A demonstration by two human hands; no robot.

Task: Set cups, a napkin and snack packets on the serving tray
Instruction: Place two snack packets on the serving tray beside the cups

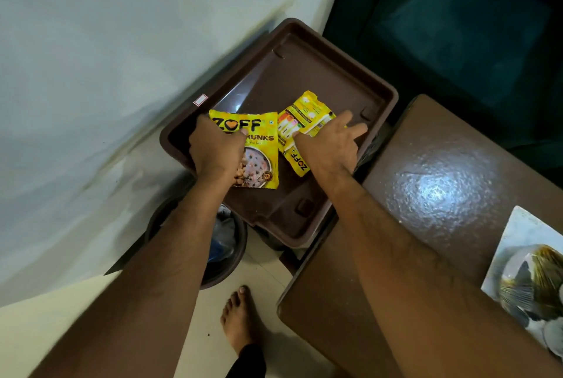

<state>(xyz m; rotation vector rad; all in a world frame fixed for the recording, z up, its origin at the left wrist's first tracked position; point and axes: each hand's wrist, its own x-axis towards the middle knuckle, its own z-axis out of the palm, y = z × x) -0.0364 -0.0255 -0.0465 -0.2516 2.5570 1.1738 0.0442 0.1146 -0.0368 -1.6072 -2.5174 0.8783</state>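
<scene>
serving tray holds 2 snack packets, left hand gripping 1, right hand flat and unclenched on the other; no cups or napkin on it.

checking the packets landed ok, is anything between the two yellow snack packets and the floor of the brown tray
Nothing visible. Both yellow ZOFF snack packets, one face up and one back up, lie flat on the brown plastic serving tray, with the left hand and right hand resting on them.

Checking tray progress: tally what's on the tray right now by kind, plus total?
Yellow snack packets: 2 (front-up packet under the left hand, back-up packet under the right hand)
Cups: 0
Napkins: 0
Total on the brown tray: 2
</scene>
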